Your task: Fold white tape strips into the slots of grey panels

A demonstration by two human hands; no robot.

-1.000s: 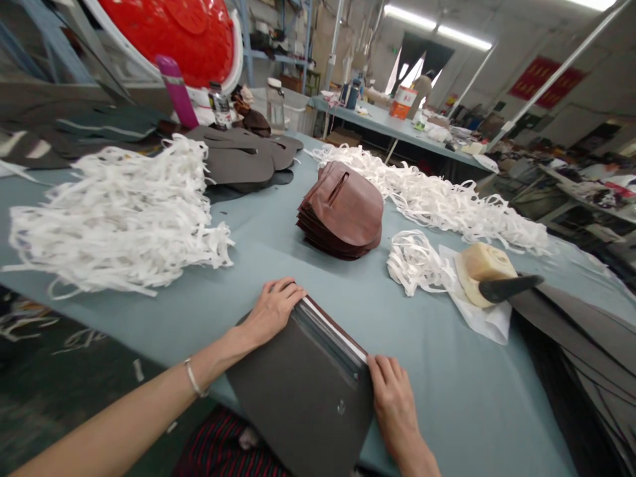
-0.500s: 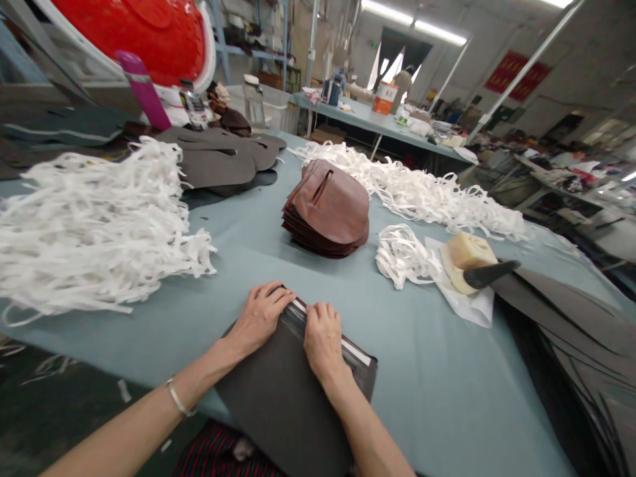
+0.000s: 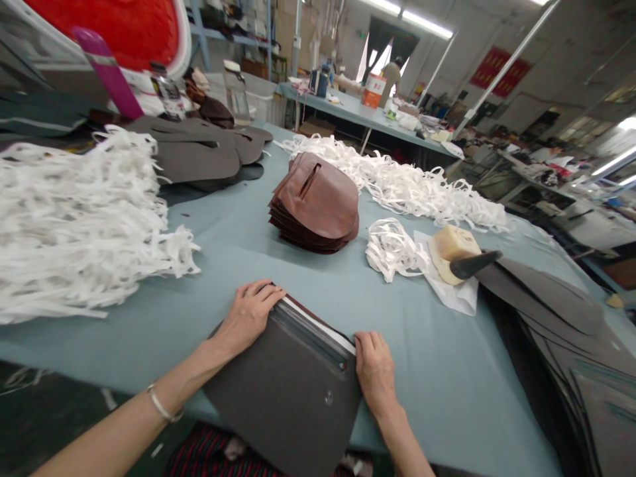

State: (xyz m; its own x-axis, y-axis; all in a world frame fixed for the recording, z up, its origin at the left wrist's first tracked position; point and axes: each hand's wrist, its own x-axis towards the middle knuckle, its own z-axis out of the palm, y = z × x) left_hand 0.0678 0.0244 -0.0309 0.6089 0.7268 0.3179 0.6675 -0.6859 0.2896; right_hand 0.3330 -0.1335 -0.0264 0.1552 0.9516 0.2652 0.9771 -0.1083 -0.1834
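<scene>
A dark grey flat piece with a zip slot and a white strip along its far edge (image 3: 293, 381) lies at the near edge of the blue-grey table (image 3: 437, 371). My left hand (image 3: 247, 315) presses on its far left corner, fingers curled over the edge. At the piece's right end, my right hand (image 3: 375, 371) rests with the fingers lying flat on the far right corner. A stack of brown leather pieces (image 3: 315, 202) sits farther back in the middle.
Piles of white strips lie at the left (image 3: 74, 222) and back right (image 3: 407, 182), with a small bundle (image 3: 390, 245) near a pale block with a dark blade (image 3: 457, 255). Dark grey cut pieces are stacked at the right (image 3: 556, 324) and back left (image 3: 199, 152).
My right hand slid from the middle of the strip edge out to the piece's right corner. The left hand stayed on the left corner.
</scene>
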